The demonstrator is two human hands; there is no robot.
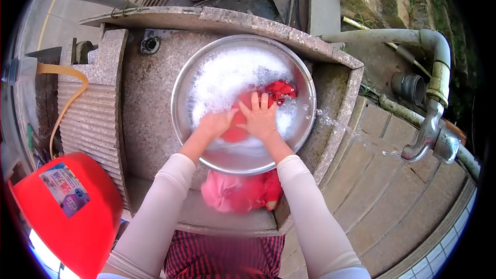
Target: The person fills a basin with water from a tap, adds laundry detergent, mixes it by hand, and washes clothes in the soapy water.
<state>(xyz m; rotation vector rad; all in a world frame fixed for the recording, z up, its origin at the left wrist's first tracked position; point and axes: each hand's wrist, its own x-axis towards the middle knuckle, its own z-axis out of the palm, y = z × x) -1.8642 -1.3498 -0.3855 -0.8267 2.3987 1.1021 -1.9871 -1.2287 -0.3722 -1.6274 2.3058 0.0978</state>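
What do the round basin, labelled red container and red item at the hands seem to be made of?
Round basin: metal, probably stainless steel, with a shiny, reflective rim.
Labelled red container: likely plastic, judging by its smooth, evenly coloured surface.
Red item: apparently wet fabric, bunched in soft folds by the suds; which fibre, I can't tell.

red bucket (90, 230) near yellowish hose (57, 70)

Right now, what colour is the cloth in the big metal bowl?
The cloth is red; it shows best in the head view.
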